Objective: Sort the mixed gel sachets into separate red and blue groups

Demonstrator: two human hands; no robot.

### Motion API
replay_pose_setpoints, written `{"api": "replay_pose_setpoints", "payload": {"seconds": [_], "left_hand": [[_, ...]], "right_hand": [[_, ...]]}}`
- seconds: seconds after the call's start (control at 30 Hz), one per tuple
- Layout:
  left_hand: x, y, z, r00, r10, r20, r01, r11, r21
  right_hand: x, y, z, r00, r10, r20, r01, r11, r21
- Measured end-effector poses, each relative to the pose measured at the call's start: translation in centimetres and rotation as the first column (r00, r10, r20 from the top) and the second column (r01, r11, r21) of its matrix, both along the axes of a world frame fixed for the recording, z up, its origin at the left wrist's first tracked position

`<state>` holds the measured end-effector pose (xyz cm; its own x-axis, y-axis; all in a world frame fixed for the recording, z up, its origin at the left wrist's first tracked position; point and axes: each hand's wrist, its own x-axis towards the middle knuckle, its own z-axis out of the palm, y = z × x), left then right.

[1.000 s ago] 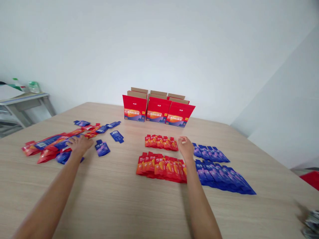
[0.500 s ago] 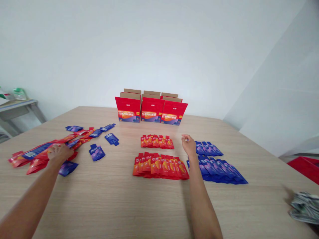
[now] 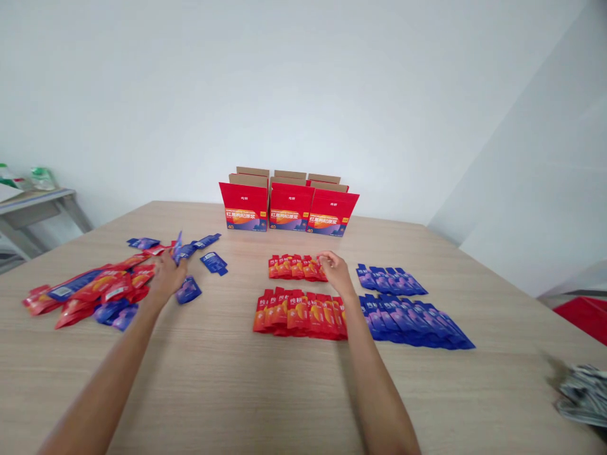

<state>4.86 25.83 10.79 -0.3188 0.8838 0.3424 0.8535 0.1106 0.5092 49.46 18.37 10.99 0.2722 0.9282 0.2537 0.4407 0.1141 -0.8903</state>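
My left hand [image 3: 165, 276] is closed on a blue sachet [image 3: 178, 244] lifted just above the loose heap of red and blue sachets [image 3: 90, 291] at the table's left. My right hand [image 3: 334, 270] rests with curled fingers on the right end of the short back row of red sachets [image 3: 294, 266]. In front of it lies a longer row of red sachets [image 3: 298, 313]. Two rows of blue sachets [image 3: 412, 313] lie to the right of my right forearm. Whether the right hand grips a sachet is hidden.
Three open red cartons [image 3: 287, 205] stand side by side at the far middle of the wooden table [image 3: 237, 392]. Single blue sachets [image 3: 213, 262] lie between the heap and the rows. A crumpled grey bundle [image 3: 583, 395] sits at the right edge. A grey side table [image 3: 38, 205] stands far left.
My left hand moved right from the heap's middle and now holds up a blue sachet. My right hand shifted left from beside the blue rows onto the back red row.
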Motion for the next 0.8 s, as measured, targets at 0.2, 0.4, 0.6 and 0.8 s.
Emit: {"api": "replay_pose_setpoints", "payload": {"seconds": [0.2,0.4,0.6,0.8], "left_hand": [[12.7,-4.2,-2.1,0.922,-0.385,0.046,0.370,0.909,0.191],[20.6,-7.5,-2.6,0.794,-0.595,0.125,0.537,0.783,0.314],[22.0,-7.3,-2.8,0.727,-0.670,0.152,0.608,0.730,0.311],[21.2,-7.0,-2.6,0.778,-0.605,0.170,0.551,0.787,0.277]], "right_hand": [[-6.8,-0.4,0.0,0.843,0.434,-0.318,-0.460,0.888,-0.008],[-9.5,-1.0,-0.3,0.855,0.447,-0.265,-0.469,0.883,-0.024],[-8.1,-0.7,-0.5,0.873,0.405,-0.271,-0.436,0.898,-0.060],[-8.2,-0.9,-0.4,0.834,0.490,-0.253,-0.516,0.856,-0.042]]}}
